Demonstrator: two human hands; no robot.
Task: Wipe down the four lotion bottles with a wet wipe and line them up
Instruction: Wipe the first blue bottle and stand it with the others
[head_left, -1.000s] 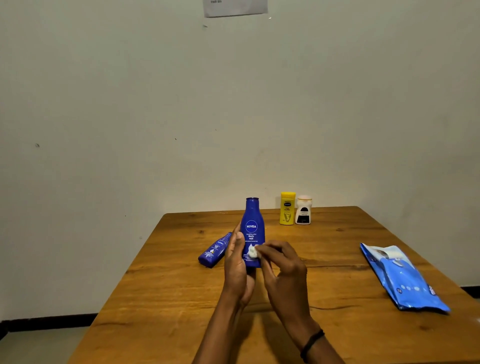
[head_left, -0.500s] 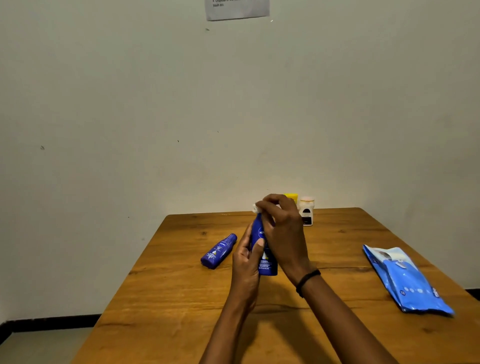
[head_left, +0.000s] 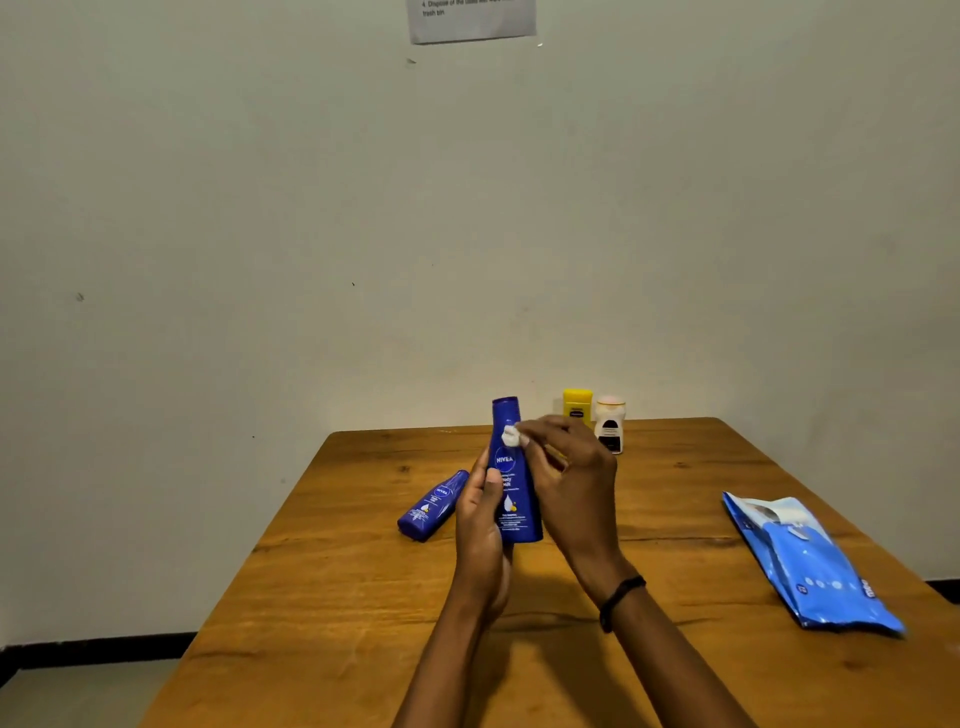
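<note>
1. Small blue bottle (head_left: 432, 505): lies on its side on the counter (head_left: 332, 597), just left of the left hand; judged not yet wiped.
2. Left hand (head_left: 483, 530): closed around the lower body of the tall blue bottle (head_left: 511, 473), holding it upright; a firm grip should resist the rubbing.
3. Right hand (head_left: 571, 483): fingertips pinch a wadded wet wipe (head_left: 511, 435) against the bottle's neck; turning the bottle between strokes would cover all sides.
4. Yellow bottle (head_left: 577, 406) and white bottle (head_left: 610, 423): upright beyond the right hand.
5. Wipe packet (head_left: 810, 561): well right.
</note>
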